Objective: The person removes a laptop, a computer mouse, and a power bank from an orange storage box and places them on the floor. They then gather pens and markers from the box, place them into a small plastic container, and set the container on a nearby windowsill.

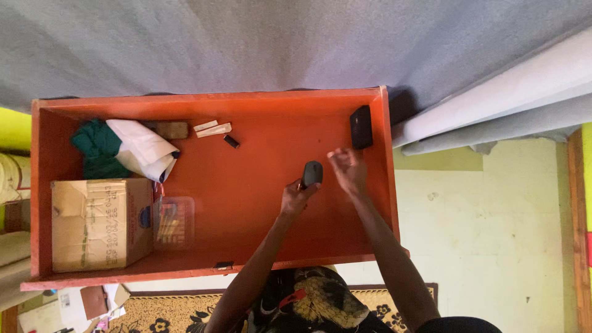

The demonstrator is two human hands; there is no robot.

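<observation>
Grey mouse (312,173) sits pinched in your left hand (297,196), right hand (348,169) open and empty beside it; loose fingertip hold risks dropping it into the orange drawer (259,203).

Setting: probably a home, though the view is limited. Evidence: an orange wooden drawer (246,117) of household odds and ends fills the centre, a patterned floral rug (179,311) lies lower left, and grey bedding-like fabric (246,43) spans the top.

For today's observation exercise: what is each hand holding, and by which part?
The left hand grips a dark computer mouse by its lower end. The right hand holds nothing.
</observation>
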